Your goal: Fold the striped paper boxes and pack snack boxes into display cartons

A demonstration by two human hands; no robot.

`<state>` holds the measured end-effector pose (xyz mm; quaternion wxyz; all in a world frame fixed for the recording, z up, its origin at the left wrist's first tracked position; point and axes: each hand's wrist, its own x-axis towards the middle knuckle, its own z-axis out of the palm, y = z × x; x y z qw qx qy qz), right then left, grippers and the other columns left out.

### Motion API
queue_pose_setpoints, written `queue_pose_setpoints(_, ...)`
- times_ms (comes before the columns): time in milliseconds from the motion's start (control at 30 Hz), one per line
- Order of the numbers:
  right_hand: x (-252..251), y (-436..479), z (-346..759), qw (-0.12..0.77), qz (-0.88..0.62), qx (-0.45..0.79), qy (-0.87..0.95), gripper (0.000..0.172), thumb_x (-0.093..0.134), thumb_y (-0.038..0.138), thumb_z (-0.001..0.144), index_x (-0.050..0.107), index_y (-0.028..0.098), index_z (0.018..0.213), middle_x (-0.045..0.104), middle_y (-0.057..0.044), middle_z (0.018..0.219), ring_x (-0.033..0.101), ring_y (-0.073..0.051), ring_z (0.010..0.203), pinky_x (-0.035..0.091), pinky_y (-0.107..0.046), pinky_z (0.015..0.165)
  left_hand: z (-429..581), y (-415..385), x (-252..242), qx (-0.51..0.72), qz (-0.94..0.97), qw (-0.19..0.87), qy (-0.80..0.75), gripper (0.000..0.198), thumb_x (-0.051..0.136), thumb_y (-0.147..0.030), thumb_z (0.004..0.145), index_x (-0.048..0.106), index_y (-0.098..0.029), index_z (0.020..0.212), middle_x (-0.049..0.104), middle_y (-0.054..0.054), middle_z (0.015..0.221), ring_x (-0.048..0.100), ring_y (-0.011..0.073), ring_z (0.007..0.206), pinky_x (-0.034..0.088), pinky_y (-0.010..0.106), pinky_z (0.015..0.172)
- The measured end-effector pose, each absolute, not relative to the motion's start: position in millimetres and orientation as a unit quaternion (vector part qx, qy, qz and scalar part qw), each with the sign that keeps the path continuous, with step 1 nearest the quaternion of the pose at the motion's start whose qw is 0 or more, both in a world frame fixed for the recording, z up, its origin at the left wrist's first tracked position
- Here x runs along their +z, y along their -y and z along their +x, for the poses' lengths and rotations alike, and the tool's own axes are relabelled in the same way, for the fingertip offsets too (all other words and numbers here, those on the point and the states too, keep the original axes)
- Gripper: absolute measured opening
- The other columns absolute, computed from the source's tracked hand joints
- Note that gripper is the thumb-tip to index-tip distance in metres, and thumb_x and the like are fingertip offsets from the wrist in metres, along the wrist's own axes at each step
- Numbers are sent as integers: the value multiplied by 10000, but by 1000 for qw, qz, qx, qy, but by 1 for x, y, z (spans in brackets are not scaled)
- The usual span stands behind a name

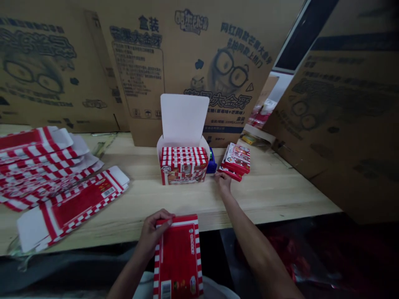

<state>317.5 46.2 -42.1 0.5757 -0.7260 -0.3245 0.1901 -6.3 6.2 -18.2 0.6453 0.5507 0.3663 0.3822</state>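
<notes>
My left hand (156, 229) grips the upper left corner of a red box (178, 257) with striped edges, held upright below the table's front edge. My right hand (223, 182) reaches over the table with its fingers pressed together; whatever they pinch is too small to make out. Just beyond those fingers stands a blue tape dispenser (212, 162), partly hidden by an open display box (183, 177). Several small striped packs (183, 155) fill that box, and its white lid stands up. To the right of my right hand lies a small pile of similar packs (236, 160).
Several flattened striped cartons (46, 166) lie fanned on the table's left side, one carton (84, 203) nearest me. Large cardboard boxes (193, 62) wall off the back, and another cardboard box (330, 112) stands on the right. The wooden table's front edge (280, 218) runs before me.
</notes>
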Motion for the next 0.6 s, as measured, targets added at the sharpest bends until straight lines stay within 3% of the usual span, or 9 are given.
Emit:
queue_pose_setpoints(167, 6, -14, 290, 531, -656, 332, 420, 307, 644, 480, 691, 621, 184, 612, 643, -14, 714, 597, -168, 706, 500, -315, 687, -2, -2, -11, 385, 540, 659, -354, 126, 717, -264, 711, 642, -166, 685, 668, 33, 801, 610, 191, 825, 432, 270, 777)
queue_pose_setpoints(300, 56, -8, 255, 303, -469, 504, 659, 271, 711, 440, 692, 682, 178, 634, 659, -16, 750, 586, -146, 700, 472, -267, 670, 5, 0, -10, 377, 544, 675, -326, 135, 713, -269, 705, 642, -154, 702, 669, 40, 807, 603, 183, 802, 432, 273, 768)
queue_pose_setpoints(433, 86, -21, 220, 137, -330, 516, 779, 251, 709, 421, 707, 693, 180, 638, 615, 18, 666, 549, -123, 641, 432, -228, 640, 11, 3, -7, 364, 564, 677, -302, 136, 687, -277, 731, 639, -150, 714, 659, 29, 769, 590, 169, 756, 424, 263, 732)
queue_pose_setpoints(600, 82, -26, 199, 16, -326, 442, 835, 241, 745, 396, 674, 663, 192, 575, 587, 31, 602, 512, -116, 595, 363, -216, 579, 13, 5, 0, 365, 578, 666, -298, 124, 675, -254, 730, 641, -145, 682, 635, 15, 708, 572, 153, 695, 416, 257, 706)
